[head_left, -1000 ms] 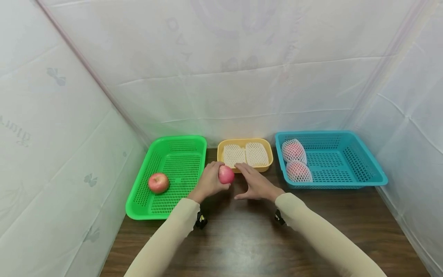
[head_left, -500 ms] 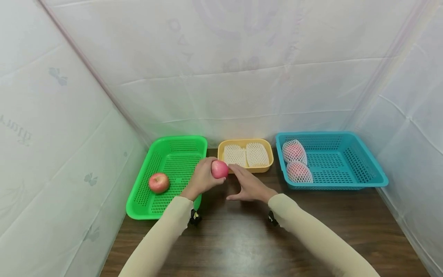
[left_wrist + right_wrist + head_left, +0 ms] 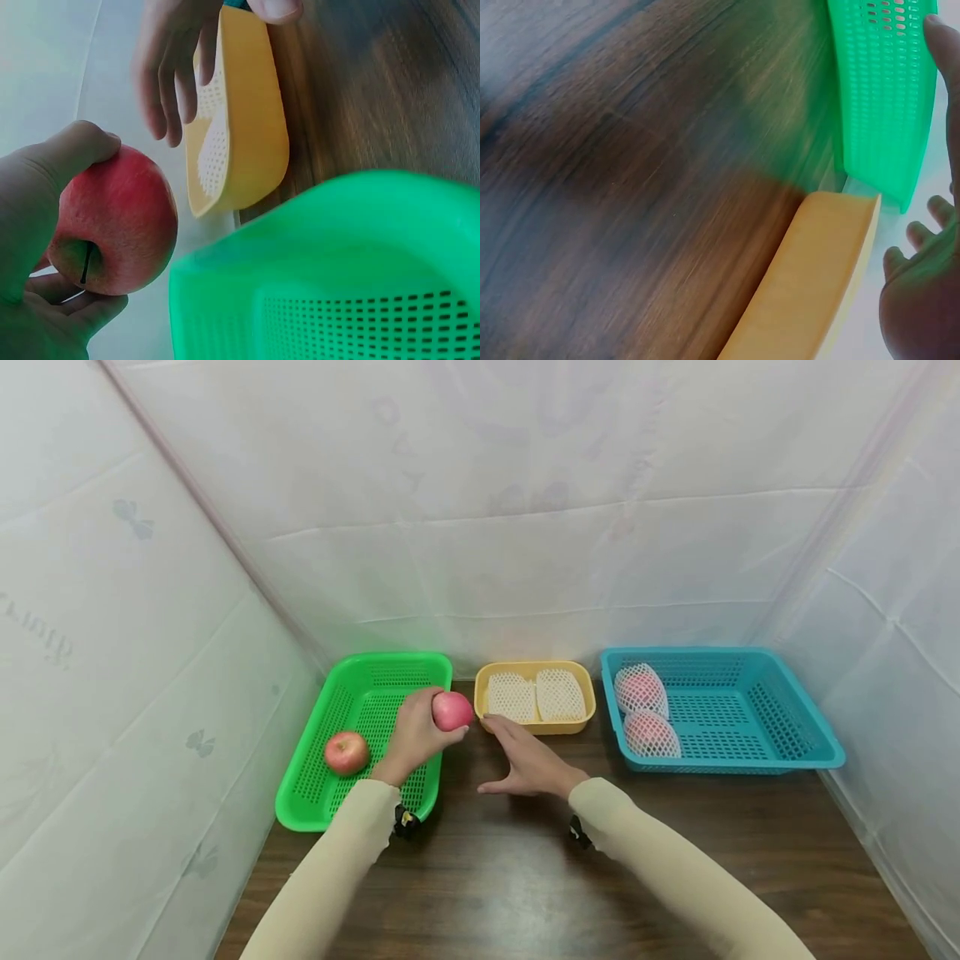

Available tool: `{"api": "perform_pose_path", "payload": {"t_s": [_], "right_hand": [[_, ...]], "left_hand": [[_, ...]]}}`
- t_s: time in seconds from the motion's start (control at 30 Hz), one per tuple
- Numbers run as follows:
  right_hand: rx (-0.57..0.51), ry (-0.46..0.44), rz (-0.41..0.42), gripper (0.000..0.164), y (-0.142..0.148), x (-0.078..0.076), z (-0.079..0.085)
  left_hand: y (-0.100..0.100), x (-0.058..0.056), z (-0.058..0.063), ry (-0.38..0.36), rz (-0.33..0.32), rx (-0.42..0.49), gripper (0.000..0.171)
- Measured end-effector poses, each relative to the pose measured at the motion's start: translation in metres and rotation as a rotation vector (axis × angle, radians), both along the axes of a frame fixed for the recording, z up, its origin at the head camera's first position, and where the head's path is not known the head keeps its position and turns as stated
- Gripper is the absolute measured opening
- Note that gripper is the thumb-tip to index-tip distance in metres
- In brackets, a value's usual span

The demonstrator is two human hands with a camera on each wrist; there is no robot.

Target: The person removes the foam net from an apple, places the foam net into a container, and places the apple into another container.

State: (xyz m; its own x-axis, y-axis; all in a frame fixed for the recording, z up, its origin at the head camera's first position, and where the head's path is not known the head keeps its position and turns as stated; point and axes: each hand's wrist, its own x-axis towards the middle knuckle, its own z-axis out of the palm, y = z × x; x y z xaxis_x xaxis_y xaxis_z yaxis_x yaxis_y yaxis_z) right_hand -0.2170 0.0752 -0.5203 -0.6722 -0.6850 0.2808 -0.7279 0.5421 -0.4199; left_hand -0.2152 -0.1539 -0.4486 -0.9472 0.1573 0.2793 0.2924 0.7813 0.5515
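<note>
My left hand (image 3: 417,731) grips a red apple (image 3: 452,711) above the right rim of the green basket (image 3: 298,793). In the left wrist view, the thumb and fingers wrap this apple (image 3: 124,221), its stem showing. My right hand (image 3: 525,762) holds nothing; its fingers and thumb are spread, in front of the yellow tray (image 3: 566,727). White foam nets (image 3: 512,697) lie in that tray. Another apple (image 3: 347,752) sits in the green basket. The right wrist view shows part of the right hand (image 3: 926,292) beside the yellow tray (image 3: 802,277).
A blue basket (image 3: 750,766) stands at the right with two net-wrapped apples (image 3: 641,687) on its left side. All the containers rest on a dark wooden table (image 3: 510,877). Whitish sheets (image 3: 525,560) hang behind and at both sides.
My left hand has moved left with the apple, from in front of the yellow tray to the green basket's right rim. My right hand has shifted left, its fingers still spread.
</note>
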Motion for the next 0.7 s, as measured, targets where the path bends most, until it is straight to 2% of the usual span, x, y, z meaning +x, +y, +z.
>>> {"api": "perform_pose_path", "payload": {"t_s": [0.37, 0.7], "right_hand": [[0.024, -0.015, 0.011, 0.112, -0.015, -0.002, 0.002], [0.032, -0.018, 0.030, 0.113, -0.031, -0.003, 0.004]], "left_hand": [[-0.026, -0.003, 0.001, 0.057, 0.050, 0.044, 0.071], [-0.042, 0.000, 0.003, 0.016, 0.131, 0.047, 0.072]]}}
